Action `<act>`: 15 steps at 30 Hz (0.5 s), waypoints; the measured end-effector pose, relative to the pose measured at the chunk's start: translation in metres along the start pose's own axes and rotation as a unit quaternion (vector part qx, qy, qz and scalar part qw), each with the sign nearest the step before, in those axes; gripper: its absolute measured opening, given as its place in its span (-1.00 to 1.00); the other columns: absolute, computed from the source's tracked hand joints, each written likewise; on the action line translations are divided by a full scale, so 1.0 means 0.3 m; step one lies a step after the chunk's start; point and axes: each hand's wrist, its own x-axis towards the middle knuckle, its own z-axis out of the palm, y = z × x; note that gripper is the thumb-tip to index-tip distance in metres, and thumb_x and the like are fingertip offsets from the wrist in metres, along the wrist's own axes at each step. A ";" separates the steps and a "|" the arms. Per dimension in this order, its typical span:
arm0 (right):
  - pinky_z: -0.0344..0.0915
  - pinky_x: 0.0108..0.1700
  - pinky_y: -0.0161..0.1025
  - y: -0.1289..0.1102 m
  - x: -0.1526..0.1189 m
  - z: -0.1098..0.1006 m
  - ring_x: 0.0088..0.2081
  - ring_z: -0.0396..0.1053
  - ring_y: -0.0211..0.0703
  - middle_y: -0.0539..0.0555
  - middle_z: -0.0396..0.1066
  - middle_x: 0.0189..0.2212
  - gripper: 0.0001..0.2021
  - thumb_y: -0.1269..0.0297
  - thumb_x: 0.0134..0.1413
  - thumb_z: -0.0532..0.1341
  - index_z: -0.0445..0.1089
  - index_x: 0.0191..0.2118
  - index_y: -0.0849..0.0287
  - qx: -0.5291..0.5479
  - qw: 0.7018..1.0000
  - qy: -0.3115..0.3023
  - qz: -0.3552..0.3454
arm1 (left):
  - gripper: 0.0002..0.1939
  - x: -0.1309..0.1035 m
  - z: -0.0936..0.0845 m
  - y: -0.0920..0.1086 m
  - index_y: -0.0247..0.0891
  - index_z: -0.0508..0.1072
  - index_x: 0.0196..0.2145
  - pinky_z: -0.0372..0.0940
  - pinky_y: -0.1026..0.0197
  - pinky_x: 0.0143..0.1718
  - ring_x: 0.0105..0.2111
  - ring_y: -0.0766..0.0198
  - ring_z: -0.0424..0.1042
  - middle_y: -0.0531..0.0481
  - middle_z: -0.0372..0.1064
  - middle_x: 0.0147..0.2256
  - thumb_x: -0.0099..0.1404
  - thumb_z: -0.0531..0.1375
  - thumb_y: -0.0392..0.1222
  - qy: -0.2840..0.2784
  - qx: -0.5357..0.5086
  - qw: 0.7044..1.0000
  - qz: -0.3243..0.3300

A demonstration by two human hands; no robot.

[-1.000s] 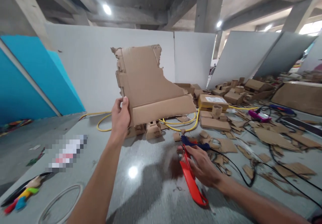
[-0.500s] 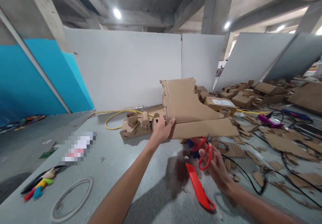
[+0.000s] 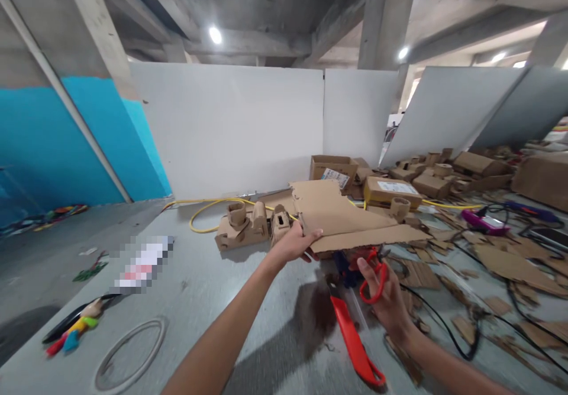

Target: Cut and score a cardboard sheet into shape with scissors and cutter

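My left hand (image 3: pixel 293 242) grips the lower left edge of a flat cardboard sheet (image 3: pixel 341 209), thumb on top and fingers underneath. The sheet is tilted away, with a ragged left edge and a long strip along its near side. Below its right part, my right hand (image 3: pixel 385 291) is closed round red-handled scissors (image 3: pixel 377 282); their blades are only partly seen. A red cutter (image 3: pixel 355 342) lies on the table just left of my right hand. Something dark blue (image 3: pixel 345 268) sits under the sheet, partly hidden.
Cardboard models (image 3: pixel 242 226) stand behind my left hand. A labelled box (image 3: pixel 393 193) and an open box (image 3: pixel 332 167) are at the back. Scraps, black cables and a purple device (image 3: pixel 486 222) lie right; a grey ring (image 3: pixel 128 356) and a yellow cable (image 3: pixel 193 217) lie left.
The cardboard sheet has been lowered and tipped flatter, uncovering the open box behind it. Both hands appear slightly further right and lower, still holding the sheet and the scissors.
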 end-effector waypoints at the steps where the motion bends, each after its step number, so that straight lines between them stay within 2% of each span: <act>1: 0.41 -0.20 -0.12 0.005 0.001 -0.001 -0.32 0.43 -0.02 0.10 0.50 -0.35 -0.63 -0.20 0.13 0.24 0.45 -0.29 0.02 -0.004 1.000 -0.004 0.007 | -0.44 -0.004 0.001 0.008 -0.20 0.22 -0.06 0.38 0.31 -0.57 -0.54 0.30 0.53 -0.11 0.54 -0.22 0.25 0.32 0.21 0.005 -0.008 1.000 0.006; 4: 0.39 -0.31 -0.15 0.024 0.010 -0.002 -0.31 0.40 -0.02 0.13 0.50 -0.30 -0.62 -0.22 0.11 0.22 0.45 -0.29 0.01 -0.010 1.000 -0.004 0.018 | -0.44 -0.020 0.000 0.036 -0.19 0.26 -0.04 0.41 0.28 -0.48 -0.44 0.26 0.56 -0.16 0.55 -0.15 0.23 0.33 0.22 0.025 -0.032 0.998 0.043; 8: 0.38 -0.33 -0.15 0.039 0.019 0.002 -0.35 0.37 -0.03 0.13 0.48 -0.31 -0.63 -0.20 0.16 0.20 0.47 -0.28 0.00 0.003 1.000 -0.016 0.016 | -0.38 -0.052 -0.004 0.076 -0.23 0.32 0.03 0.41 0.25 -0.48 -0.46 0.25 0.53 -0.20 0.58 -0.13 0.18 0.38 0.17 0.045 -0.027 0.997 0.055; 10: 0.38 -0.31 -0.13 0.038 0.018 0.002 -0.39 0.35 -0.05 0.11 0.46 -0.34 -0.63 -0.20 0.20 0.17 0.47 -0.28 -0.01 0.008 1.000 -0.018 0.016 | -0.43 -0.071 -0.003 0.092 -0.24 0.41 0.02 0.42 0.27 -0.44 -0.37 0.22 0.56 -0.21 0.57 -0.09 0.17 0.40 0.12 0.019 -0.034 0.997 0.067; 12: 0.36 -0.34 -0.12 0.035 0.018 0.000 -0.41 0.33 -0.03 0.10 0.45 -0.37 -0.61 -0.22 0.22 0.14 0.48 -0.27 -0.02 0.003 1.000 -0.022 0.011 | -0.53 -0.089 0.000 0.103 -0.22 0.51 -0.03 0.43 0.29 -0.37 -0.23 0.18 0.57 -0.18 0.57 -0.06 0.18 0.40 0.06 -0.030 -0.054 0.995 0.083; 15: 0.33 -0.41 -0.08 0.029 0.021 -0.006 -0.45 0.29 0.00 0.11 0.43 -0.40 -0.51 -0.31 0.19 0.09 0.49 -0.21 -0.01 -0.019 0.999 -0.031 -0.020 | -0.63 -0.111 0.005 0.111 -0.21 0.59 -0.10 0.42 0.29 -0.32 -0.20 0.19 0.56 -0.15 0.58 -0.07 0.17 0.42 0.00 -0.076 -0.083 0.991 0.074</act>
